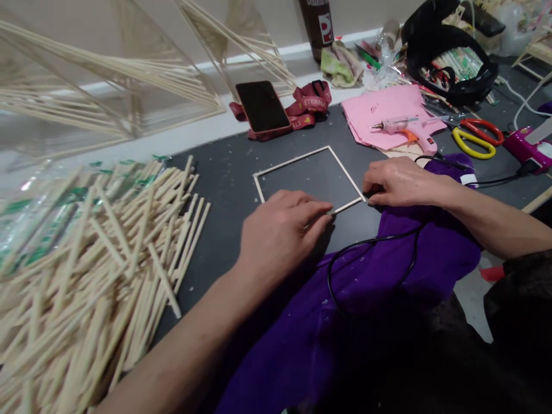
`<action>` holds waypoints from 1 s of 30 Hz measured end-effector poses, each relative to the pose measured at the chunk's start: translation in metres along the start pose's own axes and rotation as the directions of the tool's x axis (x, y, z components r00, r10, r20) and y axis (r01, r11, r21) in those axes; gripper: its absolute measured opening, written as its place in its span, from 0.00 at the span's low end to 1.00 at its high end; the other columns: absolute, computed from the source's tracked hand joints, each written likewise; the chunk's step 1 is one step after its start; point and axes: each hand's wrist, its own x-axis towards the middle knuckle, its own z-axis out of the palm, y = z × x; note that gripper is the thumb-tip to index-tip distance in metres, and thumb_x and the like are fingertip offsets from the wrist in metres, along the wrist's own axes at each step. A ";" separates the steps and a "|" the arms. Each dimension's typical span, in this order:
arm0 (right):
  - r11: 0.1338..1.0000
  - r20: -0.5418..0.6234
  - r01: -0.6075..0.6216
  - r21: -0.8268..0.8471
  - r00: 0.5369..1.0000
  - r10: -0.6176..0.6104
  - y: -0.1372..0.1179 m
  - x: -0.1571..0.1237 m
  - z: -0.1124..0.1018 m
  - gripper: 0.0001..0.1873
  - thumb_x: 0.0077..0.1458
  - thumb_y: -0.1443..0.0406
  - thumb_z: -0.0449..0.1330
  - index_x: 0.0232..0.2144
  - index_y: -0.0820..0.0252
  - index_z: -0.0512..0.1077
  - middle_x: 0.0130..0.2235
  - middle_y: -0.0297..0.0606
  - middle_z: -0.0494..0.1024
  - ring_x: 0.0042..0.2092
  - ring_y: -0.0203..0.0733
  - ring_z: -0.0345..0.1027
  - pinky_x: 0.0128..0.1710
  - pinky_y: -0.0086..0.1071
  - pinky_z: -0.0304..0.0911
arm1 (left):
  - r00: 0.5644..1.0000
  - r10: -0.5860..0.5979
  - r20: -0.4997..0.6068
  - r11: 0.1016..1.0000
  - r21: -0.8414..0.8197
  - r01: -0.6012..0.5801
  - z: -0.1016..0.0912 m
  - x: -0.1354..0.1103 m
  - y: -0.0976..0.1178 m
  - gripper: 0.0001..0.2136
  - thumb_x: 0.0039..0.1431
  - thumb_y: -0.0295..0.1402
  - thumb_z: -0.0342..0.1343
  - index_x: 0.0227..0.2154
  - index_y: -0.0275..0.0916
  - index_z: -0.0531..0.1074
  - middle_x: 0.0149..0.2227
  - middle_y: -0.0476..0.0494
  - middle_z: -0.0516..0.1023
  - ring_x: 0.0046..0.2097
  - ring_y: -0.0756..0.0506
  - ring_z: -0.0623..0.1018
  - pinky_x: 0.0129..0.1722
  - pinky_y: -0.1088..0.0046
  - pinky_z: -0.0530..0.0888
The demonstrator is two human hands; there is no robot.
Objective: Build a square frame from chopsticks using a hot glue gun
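Observation:
A four-sided frame of thin wooden sticks [292, 159] lies flat on the dark grey tabletop [224, 213]. My left hand [280, 227] covers its near left corner, with thumb and forefinger closed on the near stick. At the right corner, my right hand [399, 179] has its fingers bent and closed against the stick ends; the exact grip is partly hidden. Purple cloth [414, 253] with a black cable [332, 270] across it lies below my right hand. A pink glue gun [405, 127] rests just beyond that hand, on folded pink sheets [362, 118].
A large pile of wooden sticks [107, 270] and plastic packets [43, 218] fills the left. Behind are a phone [264, 107], a red lanyard [310, 103] and a dark bottle [317, 26]. Scissors [474, 142], a magenta device [528, 149] and a black bag [452, 40] lie right.

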 end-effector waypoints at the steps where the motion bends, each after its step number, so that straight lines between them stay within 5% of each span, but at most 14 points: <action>1: 1.000 -0.008 0.002 0.003 1.000 -0.002 0.001 0.000 0.001 0.08 0.59 0.64 0.63 0.40 0.60 0.80 0.42 0.39 0.80 0.39 0.39 0.68 0.34 0.31 0.49 | 1.000 -0.001 0.023 1.000 0.018 0.001 0.006 0.006 0.004 0.14 0.67 0.42 0.52 0.41 0.48 0.83 0.38 0.42 0.83 0.44 0.37 0.79 0.37 0.61 0.76; 6: 1.000 -0.045 0.006 0.025 0.999 -0.004 0.003 0.002 0.007 0.08 0.61 0.64 0.61 0.39 0.59 0.80 0.40 0.39 0.79 0.39 0.39 0.67 0.33 0.32 0.46 | 0.998 -0.057 0.037 0.998 0.038 0.056 0.022 0.018 0.011 0.13 0.66 0.40 0.53 0.42 0.48 0.84 0.34 0.43 0.81 0.43 0.38 0.77 0.35 0.64 0.73; 21: 0.999 -0.030 0.008 0.049 1.000 -0.006 0.004 0.005 0.009 0.08 0.60 0.64 0.61 0.39 0.60 0.79 0.41 0.39 0.79 0.40 0.40 0.67 0.33 0.32 0.45 | 0.997 -0.066 0.049 0.998 -0.007 0.066 0.026 0.018 0.006 0.12 0.66 0.40 0.54 0.39 0.48 0.84 0.34 0.44 0.79 0.41 0.41 0.77 0.34 0.68 0.70; 30: 1.000 -0.012 -0.001 -0.001 1.000 0.001 -0.002 0.003 0.008 0.10 0.63 0.65 0.59 0.44 0.59 0.79 0.42 0.41 0.78 0.42 0.41 0.68 0.33 0.32 0.45 | 0.975 -0.177 0.131 0.983 0.063 0.170 0.021 0.021 0.017 0.12 0.66 0.36 0.56 0.42 0.48 0.84 0.36 0.44 0.79 0.44 0.41 0.77 0.36 0.69 0.69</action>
